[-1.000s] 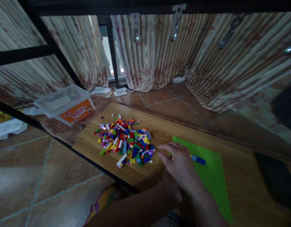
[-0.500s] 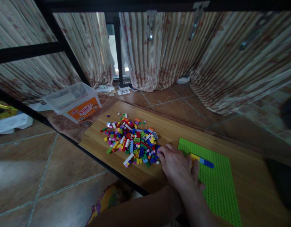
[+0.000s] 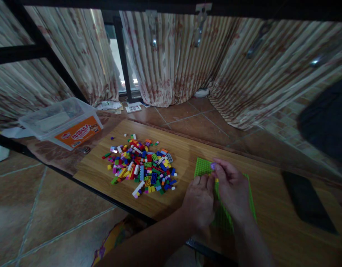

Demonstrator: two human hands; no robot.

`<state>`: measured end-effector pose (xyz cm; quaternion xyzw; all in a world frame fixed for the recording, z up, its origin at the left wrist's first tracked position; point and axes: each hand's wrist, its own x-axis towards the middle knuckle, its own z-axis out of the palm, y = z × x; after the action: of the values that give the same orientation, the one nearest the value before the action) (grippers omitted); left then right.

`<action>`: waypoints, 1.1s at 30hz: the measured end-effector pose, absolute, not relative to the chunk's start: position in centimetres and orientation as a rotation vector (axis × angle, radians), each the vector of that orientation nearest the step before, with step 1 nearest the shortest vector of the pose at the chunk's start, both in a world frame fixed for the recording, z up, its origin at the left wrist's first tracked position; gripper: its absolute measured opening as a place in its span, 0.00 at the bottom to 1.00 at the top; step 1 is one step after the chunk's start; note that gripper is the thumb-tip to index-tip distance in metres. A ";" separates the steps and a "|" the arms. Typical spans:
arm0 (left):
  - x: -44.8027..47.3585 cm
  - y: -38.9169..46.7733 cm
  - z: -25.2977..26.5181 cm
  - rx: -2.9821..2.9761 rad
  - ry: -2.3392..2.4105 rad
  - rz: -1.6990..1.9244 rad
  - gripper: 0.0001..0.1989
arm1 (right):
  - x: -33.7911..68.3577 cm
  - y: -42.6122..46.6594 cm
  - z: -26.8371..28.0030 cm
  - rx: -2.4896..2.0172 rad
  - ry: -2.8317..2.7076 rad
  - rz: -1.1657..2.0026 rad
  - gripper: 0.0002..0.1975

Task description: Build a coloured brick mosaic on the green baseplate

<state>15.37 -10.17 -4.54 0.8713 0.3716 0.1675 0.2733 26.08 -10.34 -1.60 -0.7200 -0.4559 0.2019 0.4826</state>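
My right hand (image 3: 233, 187) is closed in a pinch, with a small purple toy brick (image 3: 213, 166) between thumb and forefinger. It is over the green studded baseplate (image 3: 203, 165), covering much of it. Close beside it on the left, my left hand (image 3: 200, 202) rests at the plate's left side with its fingers curled. Whatever those fingers grip is hidden. A bit of a yellow brick (image 3: 216, 180) shows between the hands. Left of both hands lies a loose pile of mixed coloured bricks (image 3: 141, 167).
A wooden tabletop (image 3: 171, 139) carries the plate and pile. At the left stands a clear plastic box (image 3: 59, 118) with an orange label. A dark flat object (image 3: 308, 200) lies at the right. Striped curtains (image 3: 171, 59) hang behind, and black frame bars cross the upper left.
My right hand has moved right from the edge of the pile to the baseplate, carrying the purple brick. My arms are no longer crossed, and the view has turned right.
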 end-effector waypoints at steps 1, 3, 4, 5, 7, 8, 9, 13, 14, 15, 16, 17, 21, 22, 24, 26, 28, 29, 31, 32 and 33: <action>15.2 -9.9 -4.5 2.337 0.971 0.466 0.32 | 27.1 -10.6 -1.8 -1.760 -1.055 0.489 0.17; 15.0 -9.5 -4.5 2.305 0.953 0.466 0.34 | 29.2 -11.3 -2.3 -1.748 -0.972 0.493 0.18; 14.9 -9.3 -4.4 2.288 0.963 0.454 0.34 | 30.2 -11.7 -2.6 -1.775 -0.944 0.492 0.19; 14.9 -9.1 -4.4 2.272 0.976 0.439 0.34 | 31.2 -12.2 -2.9 -1.825 -0.934 0.481 0.19; 14.8 -8.9 -4.3 2.247 1.005 0.415 0.34 | 33.0 -13.2 -3.4 -1.936 -0.929 0.455 0.19; 14.8 -8.8 -4.3 2.239 1.016 0.409 0.34 | 33.8 -13.6 -3.6 -1.987 -0.933 0.444 0.20; 14.9 -8.7 -4.2 2.235 1.027 0.405 0.34 | 34.5 -14.1 -3.7 -2.030 -0.942 0.440 0.20; 15.1 -8.4 -4.0 2.241 1.076 0.382 0.33 | 35.8 -15.1 -3.9 -2.100 -1.019 0.449 0.20; 15.2 -8.3 -3.9 2.245 1.088 0.373 0.33 | 35.8 -15.2 -3.8 -2.098 -1.043 0.454 0.20; 15.3 -8.2 -3.8 2.247 1.096 0.364 0.32 | 35.8 -15.2 -3.8 -2.096 -1.064 0.464 0.20; 15.4 -8.1 -3.8 2.246 1.105 0.355 0.32 | 35.7 -15.1 -3.7 -2.091 -1.083 0.477 0.20; 15.4 -8.1 -3.7 2.240 1.113 0.349 0.31 | 35.6 -15.0 -3.6 -2.085 -1.097 0.489 0.20; 15.7 -7.8 -3.6 2.218 1.144 0.353 0.29 | 35.4 -14.8 -3.6 -2.077 -1.146 0.529 0.15; 15.7 -7.7 -3.7 2.220 1.143 0.360 0.28 | 35.4 -14.8 -3.6 -2.074 -1.165 0.543 0.14; 15.8 -7.7 -3.7 2.232 1.139 0.372 0.27 | 35.4 -14.8 -3.7 -2.066 -1.204 0.569 0.12; 15.8 -7.6 -3.8 2.239 1.134 0.380 0.27 | 35.4 -14.8 -3.7 -2.056 -1.230 0.563 0.11; 15.8 -7.6 -3.8 2.239 1.133 0.380 0.27 | 35.4 -14.6 -3.8 -2.063 -1.235 0.534 0.11; 15.9 -7.6 -3.8 2.237 1.134 0.377 0.27 | 35.5 -14.5 -3.8 -2.070 -1.234 0.523 0.11; 15.9 -7.5 -3.8 2.232 1.137 0.370 0.27 | 35.6 -14.3 -3.9 -2.080 -1.227 0.507 0.11; 15.9 -7.5 -3.7 2.232 1.139 0.367 0.27 | 35.6 -14.2 -3.9 -2.081 -1.223 0.503 0.11; 15.8 -7.5 -3.7 2.232 1.139 0.365 0.27 | 35.7 -14.1 -4.0 -2.080 -1.220 0.500 0.11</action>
<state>15.85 -7.47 -3.70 0.8408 0.4290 0.1375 0.3001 35.67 -14.11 -3.98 -0.7964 -0.4671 0.1914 0.3331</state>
